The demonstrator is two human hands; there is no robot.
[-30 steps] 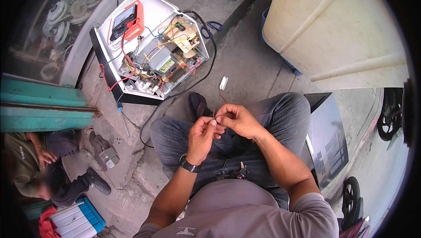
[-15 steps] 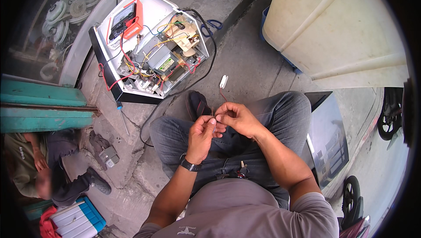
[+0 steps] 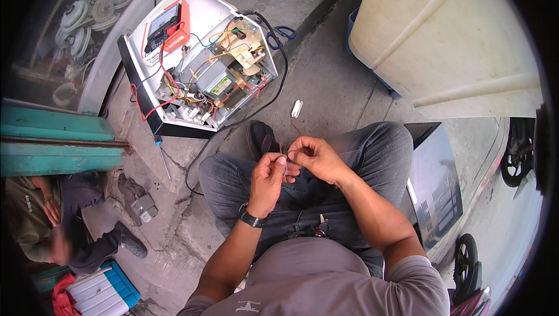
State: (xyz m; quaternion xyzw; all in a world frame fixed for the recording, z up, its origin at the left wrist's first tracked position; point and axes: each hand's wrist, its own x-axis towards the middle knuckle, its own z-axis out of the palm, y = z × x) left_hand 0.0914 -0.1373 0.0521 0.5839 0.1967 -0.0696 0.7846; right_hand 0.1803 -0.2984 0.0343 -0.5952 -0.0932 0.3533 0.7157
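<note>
My left hand point(image 3: 269, 179) and my right hand point(image 3: 313, 158) meet above my lap, fingertips close together. Each one pinches a thin wire point(image 3: 283, 148), and its ends are mostly hidden by the fingers. Just beyond them on the pavement lies a small white plastic fuse holder or connector point(image 3: 297, 109). A red lead point(image 3: 296, 125) runs from it toward my right hand. Farther off to the left stands an opened microwave oven point(image 3: 212, 10) with its transformer point(image 3: 216, 80) and tangled coloured wires exposed. An orange-cased multimeter point(image 3: 166, 25) rests on it.
A black power cord point(image 3: 283, 77) loops around the oven's right side. A blue-handled screwdriver point(image 3: 163, 156) lies at its near corner. The metal cover point(image 3: 437, 182) stands by my right knee. At lower left sits another person point(image 3: 35, 217). A large cream container point(image 3: 448, 36) stands at upper right.
My hands stay almost in place, with only a slight shift of the fingers. The other person's hand at the left moves a little.
</note>
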